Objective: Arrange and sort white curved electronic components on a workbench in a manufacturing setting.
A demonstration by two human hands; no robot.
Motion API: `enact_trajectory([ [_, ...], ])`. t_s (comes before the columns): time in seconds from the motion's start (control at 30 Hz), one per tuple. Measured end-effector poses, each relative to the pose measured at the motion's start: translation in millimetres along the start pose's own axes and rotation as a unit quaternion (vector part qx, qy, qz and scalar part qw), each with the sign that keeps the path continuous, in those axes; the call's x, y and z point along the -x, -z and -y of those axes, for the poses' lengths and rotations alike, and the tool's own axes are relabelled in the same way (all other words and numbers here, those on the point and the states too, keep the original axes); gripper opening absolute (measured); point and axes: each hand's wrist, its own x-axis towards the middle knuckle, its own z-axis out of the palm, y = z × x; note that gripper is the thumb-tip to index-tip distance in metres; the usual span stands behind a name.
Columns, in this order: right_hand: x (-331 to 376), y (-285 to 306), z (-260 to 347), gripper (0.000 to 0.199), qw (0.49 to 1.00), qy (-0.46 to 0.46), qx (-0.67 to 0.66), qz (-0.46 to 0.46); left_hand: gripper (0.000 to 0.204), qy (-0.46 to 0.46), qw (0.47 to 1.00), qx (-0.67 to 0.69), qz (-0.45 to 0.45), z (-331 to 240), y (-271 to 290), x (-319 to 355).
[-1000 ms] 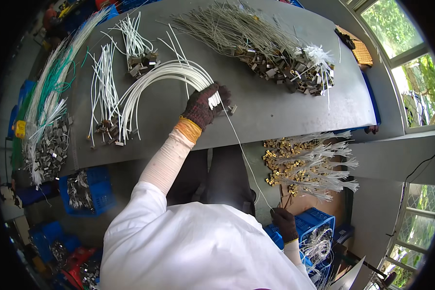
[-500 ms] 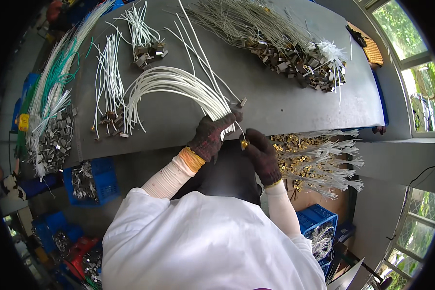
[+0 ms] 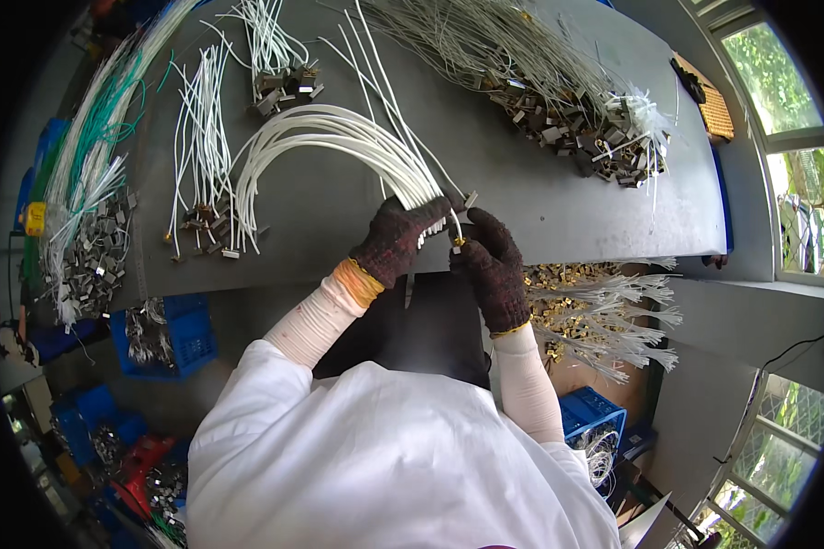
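My left hand [image 3: 395, 240], in a dark knitted glove, is closed around a bundle of white cables [image 3: 316, 123]. The cables arc leftward from my fist onto the table, and their cut ends show below the fingers. Close beside it, my right hand [image 3: 496, 274], gloved the same, is closed at the end of one white cable that curves out of the bundle. A small brass-coloured fitting [image 3: 459, 243] shows at its fingertips. Just above the two hands, a small metal block [image 3: 470, 199] sits on the end of another cable.
The grey table [image 3: 339, 247] carries two smaller bunches of white cables [image 3: 206, 137] at left and a large heap of grey cables with metal blocks [image 3: 558, 119] at right. Brass-ended strands [image 3: 595, 302] lie below its right edge. Blue crates [image 3: 188, 343] stand below.
My right hand has moved up closer to the left hand, and the pulled-out cable now bends more sharply with the brass fitting turned. The view has shifted slightly.
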Motion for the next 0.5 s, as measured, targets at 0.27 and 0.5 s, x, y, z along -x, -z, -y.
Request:
enact_trajectory([
  [0.27,-33,0,-3,0.053,0.998,0.037,0.043,-0.032,0.02,0.113,0.976,0.179,-0.059,-22,-3,-2],
  [0.5,-124,55,33,0.052,0.647,0.238,0.686,-0.23,0.024,0.383,0.839,0.38,-0.075,-15,15,-2],
])
